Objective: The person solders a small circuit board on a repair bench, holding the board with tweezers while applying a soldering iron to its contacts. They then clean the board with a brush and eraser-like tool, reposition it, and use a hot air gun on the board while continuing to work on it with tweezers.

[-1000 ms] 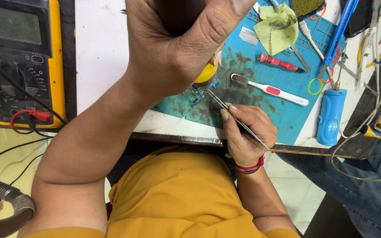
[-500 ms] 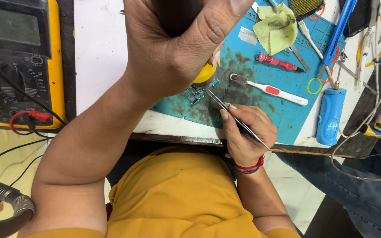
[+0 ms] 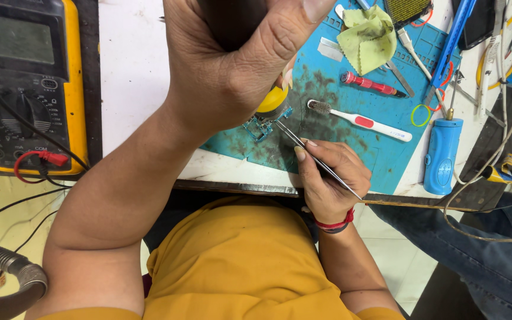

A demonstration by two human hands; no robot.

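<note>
Here, left hand (image 3: pixel 232 65) clenched around dark tool handle, right hand (image 3: pixel 327 178) pinching tweezers (image 3: pixel 318 160) at small circuit board (image 3: pixel 263 123) on blue mat (image 3: pixel 351 83). Best keep tweezer tips steady, wrist braced.

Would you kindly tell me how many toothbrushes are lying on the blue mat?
1: the white toothbrush lies mid-mat, right of the small circuit board. Others may hide beneath the left hand.

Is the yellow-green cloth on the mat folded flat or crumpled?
Crumpled: the yellow-green cloth lies bunched in uneven creases on the blue mat, corners sticking out.
</note>
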